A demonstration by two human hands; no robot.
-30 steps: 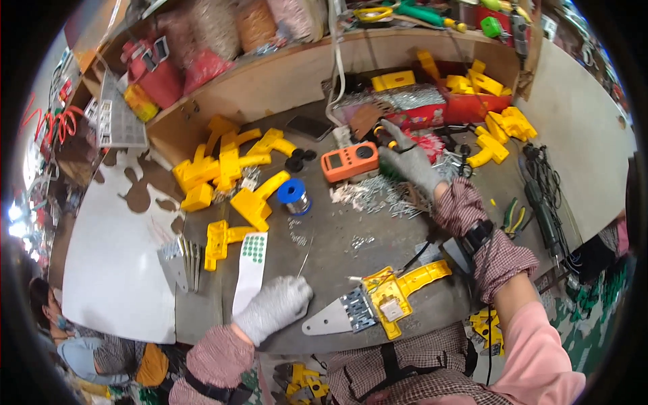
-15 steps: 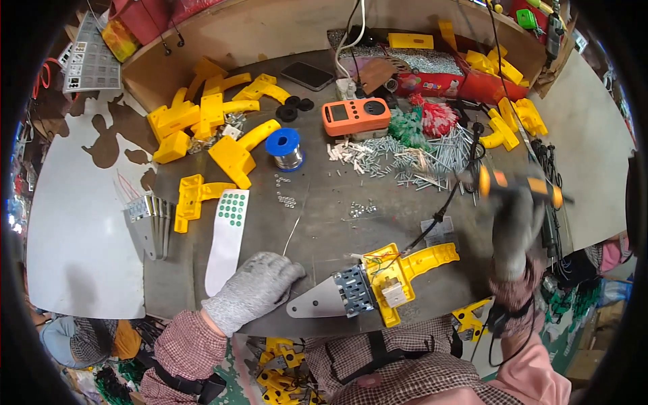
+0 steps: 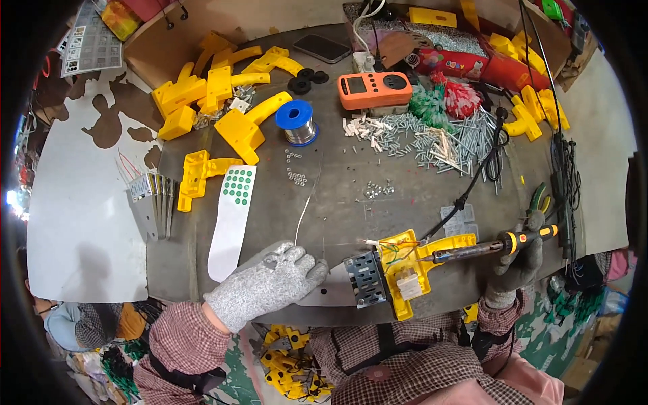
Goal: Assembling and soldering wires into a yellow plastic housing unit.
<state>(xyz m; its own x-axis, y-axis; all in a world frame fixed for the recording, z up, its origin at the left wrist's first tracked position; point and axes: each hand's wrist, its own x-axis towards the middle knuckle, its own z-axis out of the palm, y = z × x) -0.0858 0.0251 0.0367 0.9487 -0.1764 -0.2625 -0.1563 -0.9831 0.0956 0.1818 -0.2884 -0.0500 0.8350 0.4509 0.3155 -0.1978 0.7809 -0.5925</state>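
My left hand (image 3: 266, 282), in a grey glove, is closed with curled fingers over the tip of a flat metal plate (image 3: 325, 295). A thin solder wire (image 3: 304, 217) runs into it from the table. The plate joins a perforated metal bracket (image 3: 366, 279) and an open yellow plastic housing (image 3: 403, 307), with thin coloured wires and a white block inside. In my gloved right hand (image 3: 525, 260), closed round its yellow-and-black handle, is a soldering iron (image 3: 466, 252). Its tip points left, at the wires in the housing. A black cable (image 3: 461, 201) leads away from the housing.
A blue solder spool (image 3: 295, 116), an orange meter (image 3: 375, 90) and a heap of screws (image 3: 466, 145) lie farther back. Yellow housings (image 3: 241, 135) pile up at left, near a sticker sheet (image 3: 231, 226). Pliers (image 3: 538, 200) lie at right. Small nuts (image 3: 378, 190) are mid-table.
My right hand has come down and nearer with the soldering iron, bringing its tip to the housing. My left hand has shifted right, over the plate's tip. The whole view has shifted slightly.
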